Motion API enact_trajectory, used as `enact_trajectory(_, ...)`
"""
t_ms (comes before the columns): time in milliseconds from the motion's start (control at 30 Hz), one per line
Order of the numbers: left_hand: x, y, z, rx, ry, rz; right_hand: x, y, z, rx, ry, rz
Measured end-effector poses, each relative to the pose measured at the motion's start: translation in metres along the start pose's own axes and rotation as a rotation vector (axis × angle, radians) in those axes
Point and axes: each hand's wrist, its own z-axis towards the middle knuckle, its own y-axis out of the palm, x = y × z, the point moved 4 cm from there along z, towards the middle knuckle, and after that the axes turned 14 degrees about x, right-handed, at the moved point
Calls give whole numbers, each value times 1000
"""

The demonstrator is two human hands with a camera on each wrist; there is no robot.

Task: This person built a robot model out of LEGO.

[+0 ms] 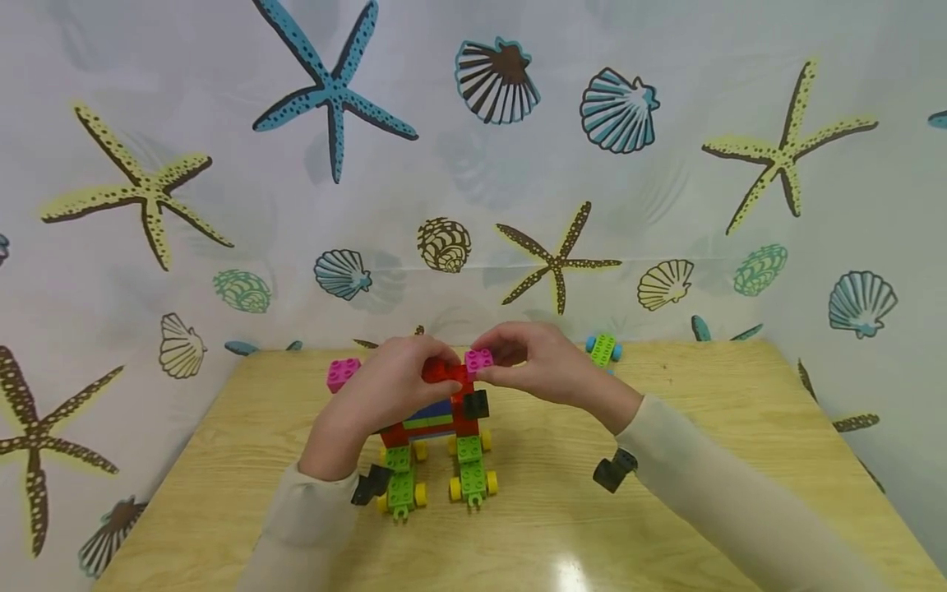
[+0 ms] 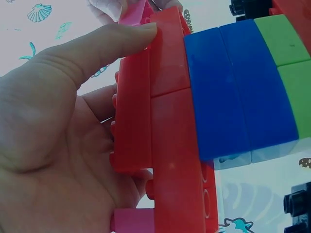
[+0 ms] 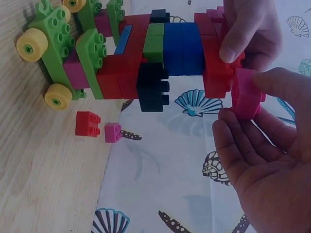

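Note:
A toy-brick structure stands on two green wheeled bases point(image 1: 473, 481), with blue bricks point(image 2: 238, 92) stacked mid-height and red bricks point(image 2: 133, 116) across the top. My left hand point(image 1: 392, 386) grips the top red bricks, its thumb along the near face and fingers behind. With thumb and fingers, my right hand point(image 1: 543, 362) pinches a pink brick point(image 3: 247, 94) right at the right end of the red row. Another pink brick point(image 1: 343, 374) sits at the left end. A black brick point(image 3: 151, 87) sticks out from the structure's right side.
A small green wheeled base point(image 1: 602, 349) with blue wheels stands at the table's back right. A loose red brick point(image 3: 87, 124) and a small pink brick point(image 3: 112, 132) lie on the wooden table point(image 1: 666, 510). Behind hangs a shell-patterned cloth point(image 1: 414, 164).

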Motion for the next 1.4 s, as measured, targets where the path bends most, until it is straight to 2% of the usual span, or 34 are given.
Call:
enact_trajectory(433,-1,0,0,2,7,1,-4,7,5,-21,22,-13)
enact_trajectory(800,-1,0,1,6,40,2,-10,5,8,-31,-31,-101)
enact_trajectory(1167,-2,-1,2,-5,41,-4,-12,6,9,-31,12,-129)
enact_trajectory(1400,-8,-9,-4,-20,30,13,1,8,9,-32,60,-80)
